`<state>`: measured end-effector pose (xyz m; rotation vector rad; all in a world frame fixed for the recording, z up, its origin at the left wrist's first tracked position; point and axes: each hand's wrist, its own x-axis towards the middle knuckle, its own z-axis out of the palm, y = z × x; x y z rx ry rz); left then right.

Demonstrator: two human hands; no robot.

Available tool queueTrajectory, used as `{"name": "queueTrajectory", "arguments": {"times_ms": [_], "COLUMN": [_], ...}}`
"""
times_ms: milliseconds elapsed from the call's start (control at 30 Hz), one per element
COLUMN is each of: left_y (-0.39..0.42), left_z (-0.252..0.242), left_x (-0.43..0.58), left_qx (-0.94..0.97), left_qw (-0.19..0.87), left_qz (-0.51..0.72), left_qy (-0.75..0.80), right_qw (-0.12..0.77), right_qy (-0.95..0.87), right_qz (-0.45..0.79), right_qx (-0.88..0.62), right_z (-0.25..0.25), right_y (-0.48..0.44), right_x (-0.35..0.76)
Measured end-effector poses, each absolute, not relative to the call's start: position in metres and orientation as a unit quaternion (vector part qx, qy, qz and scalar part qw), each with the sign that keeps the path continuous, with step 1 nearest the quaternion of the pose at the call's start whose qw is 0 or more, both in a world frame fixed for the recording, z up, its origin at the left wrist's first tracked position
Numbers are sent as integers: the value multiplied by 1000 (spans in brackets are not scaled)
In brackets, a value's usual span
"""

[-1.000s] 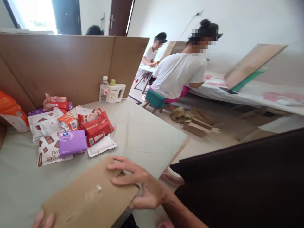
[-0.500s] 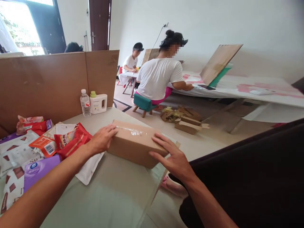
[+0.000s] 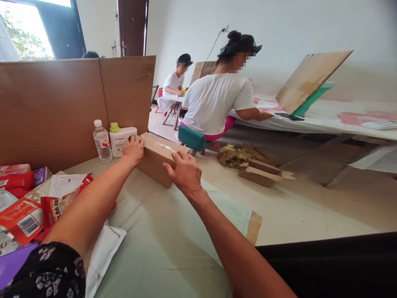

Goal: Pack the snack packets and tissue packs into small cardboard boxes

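Observation:
A long cardboard box (image 3: 153, 163) with clear tape along its top stands at the table's far edge, beside a white jug-like bottle with a green cap (image 3: 119, 138). My left hand (image 3: 134, 150) grips the left end of the box, its fingers bent over the top edge close to the bottle. At the other end my right hand (image 3: 186, 171) has its fingers over the top and its thumb against the near side. Both palms hide parts of the box ends.
A clear water bottle (image 3: 102, 142) stands before a tall cardboard panel (image 3: 52, 111). Several snack packets, one a red pouch (image 3: 23, 219), lie at left. Beyond the table, a person (image 3: 217, 99) sits on a stool near an open carton (image 3: 262, 173) on the floor.
Both hands have moved the box away from me and leftwards, up beside the white bottle. The view has shifted, and a patterned sleeve now shows on my left arm.

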<state>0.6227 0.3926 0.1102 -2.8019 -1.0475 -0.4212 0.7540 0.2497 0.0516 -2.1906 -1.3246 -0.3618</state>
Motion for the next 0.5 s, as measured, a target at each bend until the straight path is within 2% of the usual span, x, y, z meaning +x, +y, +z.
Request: {"name": "queueTrajectory", "arguments": {"times_ms": [167, 300, 500], "left_y": [363, 304, 190], "left_z": [88, 76, 88], "left_x": [617, 578, 468], "left_qx": [-920, -938, -951], "left_qw": [25, -33, -101], "left_qz": [-136, -100, -74], "left_qy": [-366, -332, -281], "right_qw": [175, 146, 115], "right_qy": [-468, -462, -479], "right_qz": [-117, -103, -99], "right_qx": [-859, -869, -865], "right_z": [79, 85, 86], "right_y": [261, 260, 265], "right_x": [727, 715, 702]}}
